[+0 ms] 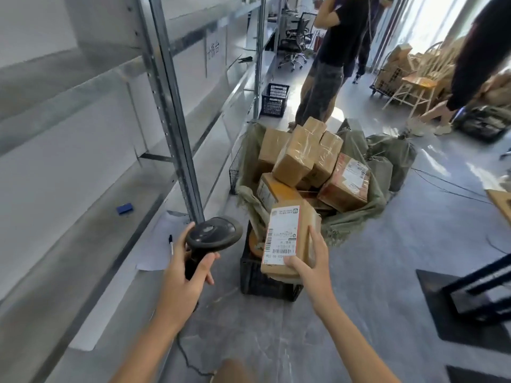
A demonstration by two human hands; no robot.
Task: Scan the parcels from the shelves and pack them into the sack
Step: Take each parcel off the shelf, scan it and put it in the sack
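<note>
While gripped at its near corner by the right hand point(309, 268), thumb on the label face and fingers up the side: brown cardboard parcel point(290, 239), held above the near edge of the sack point(356, 214). White shipping label point(282, 234) across its top face, with barcodes along the left and bottom edges and small print too blurred to read beyond a few digits. Left hand point(182, 269) wrapped around the handle of a black barcode scanner point(213, 236), rounded head dull and scuffed, cord trailing to the floor. Olive woven sack, coarse and frayed at the rim, lining a wire basket and heaped with taped cardboard boxes point(301, 156); one reddish box at the right edge with a white label. Black plastic crate point(262, 280) under the held parcel. Grey metal shelves point(171, 106) along the left, a white sign point(213, 51) with handwritten characters, a sheet of paper point(154, 244) and a pen point(171, 243) on the low shelf.
</note>
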